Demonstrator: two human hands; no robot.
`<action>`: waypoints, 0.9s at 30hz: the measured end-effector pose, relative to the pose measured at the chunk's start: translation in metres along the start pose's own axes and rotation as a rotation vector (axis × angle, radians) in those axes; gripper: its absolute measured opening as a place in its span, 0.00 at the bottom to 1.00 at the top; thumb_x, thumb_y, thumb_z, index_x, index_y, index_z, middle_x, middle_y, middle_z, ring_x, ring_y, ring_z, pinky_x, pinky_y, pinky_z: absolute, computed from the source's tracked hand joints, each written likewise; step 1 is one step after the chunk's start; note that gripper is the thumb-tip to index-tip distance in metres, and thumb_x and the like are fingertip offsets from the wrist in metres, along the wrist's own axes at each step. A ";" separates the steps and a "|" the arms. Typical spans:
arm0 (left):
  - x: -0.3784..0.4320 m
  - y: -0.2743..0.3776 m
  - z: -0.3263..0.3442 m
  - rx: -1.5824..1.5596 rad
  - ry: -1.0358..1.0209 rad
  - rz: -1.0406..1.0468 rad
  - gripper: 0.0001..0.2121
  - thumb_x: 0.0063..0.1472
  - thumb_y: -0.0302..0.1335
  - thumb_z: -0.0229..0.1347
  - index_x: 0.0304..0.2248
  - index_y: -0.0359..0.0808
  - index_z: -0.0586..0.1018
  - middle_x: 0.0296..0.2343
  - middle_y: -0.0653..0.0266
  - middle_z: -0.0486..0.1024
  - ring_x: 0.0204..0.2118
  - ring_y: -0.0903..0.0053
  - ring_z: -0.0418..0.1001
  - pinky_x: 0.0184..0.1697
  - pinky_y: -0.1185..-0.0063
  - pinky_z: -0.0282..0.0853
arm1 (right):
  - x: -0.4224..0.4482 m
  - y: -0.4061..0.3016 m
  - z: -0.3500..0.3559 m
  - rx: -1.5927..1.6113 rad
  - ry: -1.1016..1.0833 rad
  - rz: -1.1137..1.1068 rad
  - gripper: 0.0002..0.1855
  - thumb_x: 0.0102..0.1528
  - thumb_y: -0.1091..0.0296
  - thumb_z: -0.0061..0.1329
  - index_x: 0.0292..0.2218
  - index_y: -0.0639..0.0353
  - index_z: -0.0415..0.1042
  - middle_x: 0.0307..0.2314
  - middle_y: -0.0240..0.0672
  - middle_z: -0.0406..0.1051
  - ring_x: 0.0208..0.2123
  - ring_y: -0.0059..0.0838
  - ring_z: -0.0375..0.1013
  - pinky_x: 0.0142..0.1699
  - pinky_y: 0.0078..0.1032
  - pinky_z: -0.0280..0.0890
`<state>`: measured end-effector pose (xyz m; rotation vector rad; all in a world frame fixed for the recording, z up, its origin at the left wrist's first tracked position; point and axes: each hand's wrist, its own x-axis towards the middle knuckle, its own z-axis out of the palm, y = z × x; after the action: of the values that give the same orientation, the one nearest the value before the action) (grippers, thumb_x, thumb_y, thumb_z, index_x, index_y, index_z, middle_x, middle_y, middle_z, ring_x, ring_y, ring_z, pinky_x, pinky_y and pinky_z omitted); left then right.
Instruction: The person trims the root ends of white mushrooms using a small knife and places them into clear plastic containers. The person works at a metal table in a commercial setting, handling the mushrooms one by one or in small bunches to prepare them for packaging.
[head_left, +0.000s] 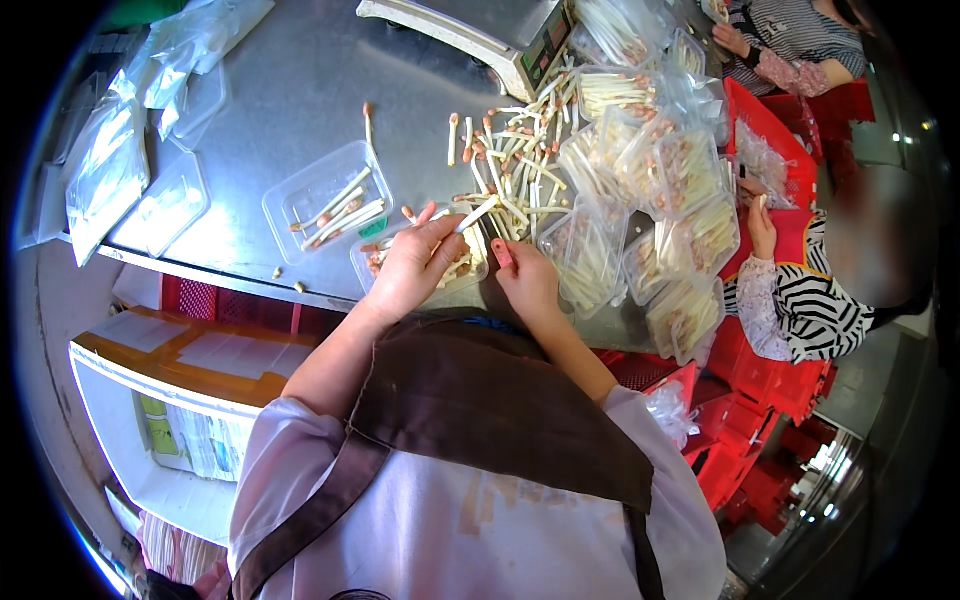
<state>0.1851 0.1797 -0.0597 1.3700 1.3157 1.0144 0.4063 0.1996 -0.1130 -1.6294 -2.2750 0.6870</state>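
My left hand (414, 264) pinches a peanut sprout (478, 214) between thumb and fingers, its white stem pointing up and right. In my right hand (529, 283) is a small tool with a pink-red handle (502, 253); its working end is hidden. Below my left hand, partly covered by it, stands a clear plastic tray (362, 271) of sprouts. A second clear tray (279, 196) to the left holds several sprouts. Just beyond my hands, a loose heap of peanut sprouts (517, 161) with reddish heads lies on the metal table (300, 82).
Filled trays of sprouts (686, 176) are piled at the right. A weighing scale (480, 34) stands at the back. Plastic bags (112, 161) and a clear lid (174, 202) lie at the left. Two people sit beyond red crates (750, 375). A foam box (172, 465) stands below the table edge.
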 end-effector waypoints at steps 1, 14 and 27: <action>0.000 0.001 -0.001 -0.001 0.012 0.008 0.11 0.60 0.22 0.49 0.42 0.31 0.74 0.23 0.56 0.76 0.29 0.65 0.77 0.60 0.69 0.52 | -0.001 0.001 -0.004 0.176 -0.028 0.117 0.10 0.52 0.70 0.48 0.38 0.58 0.69 0.23 0.34 0.68 0.24 0.28 0.69 0.28 0.28 0.67; 0.006 -0.002 0.005 -0.051 0.005 -0.156 0.11 0.60 0.23 0.48 0.42 0.29 0.75 0.21 0.56 0.74 0.22 0.77 0.73 0.28 0.78 0.68 | 0.013 -0.036 -0.044 0.443 0.122 -0.099 0.11 0.57 0.73 0.45 0.42 0.63 0.67 0.26 0.42 0.69 0.25 0.40 0.71 0.31 0.29 0.64; 0.011 -0.001 0.000 -0.766 -0.134 -0.337 0.11 0.64 0.25 0.47 0.41 0.26 0.75 0.25 0.68 0.71 0.27 0.86 0.69 0.33 0.85 0.66 | 0.017 -0.030 -0.026 0.212 0.193 -0.180 0.12 0.56 0.77 0.42 0.43 0.66 0.69 0.27 0.45 0.68 0.25 0.40 0.68 0.32 0.30 0.63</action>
<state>0.1854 0.1906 -0.0611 0.5985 0.8700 1.0164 0.3885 0.2136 -0.0767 -1.3157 -2.0998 0.6692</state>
